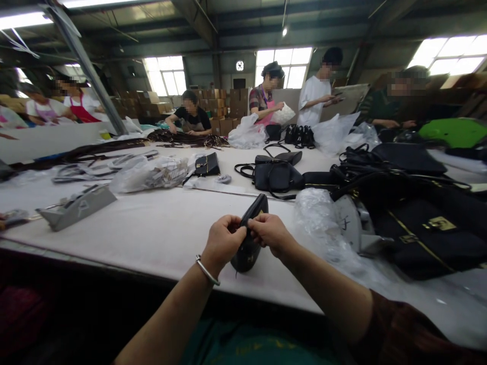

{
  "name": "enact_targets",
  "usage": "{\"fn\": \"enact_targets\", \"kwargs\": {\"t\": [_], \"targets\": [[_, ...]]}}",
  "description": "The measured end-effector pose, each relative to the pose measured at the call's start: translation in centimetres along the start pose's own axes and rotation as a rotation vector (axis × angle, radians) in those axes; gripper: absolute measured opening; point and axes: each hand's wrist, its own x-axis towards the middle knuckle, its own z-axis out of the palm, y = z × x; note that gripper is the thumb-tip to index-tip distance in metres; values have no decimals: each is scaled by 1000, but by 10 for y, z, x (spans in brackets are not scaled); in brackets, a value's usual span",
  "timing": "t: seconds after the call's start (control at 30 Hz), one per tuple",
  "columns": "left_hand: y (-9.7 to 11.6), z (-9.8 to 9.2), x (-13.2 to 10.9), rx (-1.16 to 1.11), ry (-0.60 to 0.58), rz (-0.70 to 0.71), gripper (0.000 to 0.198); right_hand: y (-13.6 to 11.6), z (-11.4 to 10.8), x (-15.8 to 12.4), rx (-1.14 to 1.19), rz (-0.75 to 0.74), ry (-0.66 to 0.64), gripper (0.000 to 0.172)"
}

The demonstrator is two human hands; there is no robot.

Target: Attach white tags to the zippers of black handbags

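A small black bag (245,257), its kind not fully clear, stands on edge on the white table in front of me, with a little gold-coloured metal on its side. My left hand (225,238), with a silver bangle at the wrist, pinches the bag's upper edge from the left. From the right, my right hand (271,232) pinches the same edge, thumb and fingertips close to those of my left. What lies between the fingertips is too small to make out.
A grey tape dispenser (78,207) stands on the left. To the right are clear plastic wrap (315,215), another dispenser (352,223) and a large black handbag (422,228). Further back lie black bags (277,175) and plastic bags (152,172). Several people work across the table.
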Motion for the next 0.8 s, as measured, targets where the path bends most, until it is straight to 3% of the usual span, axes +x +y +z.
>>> {"fn": "enact_targets", "kwargs": {"t": [0.17,0.3,0.6,0.8], "targets": [[-7,-4,-6,189,82,230,22,-3,-7,3,20,20,-112,23],[-12,-5,-9,186,111,260,24,-3,-13,1,78,19,-207,13],[-12,-1,-12,263,153,344,18,-5,-4,7,-17,1,-89,17],[-13,-3,-20,297,159,345,26,8,-8,-4,19,-119,0,13]]}}
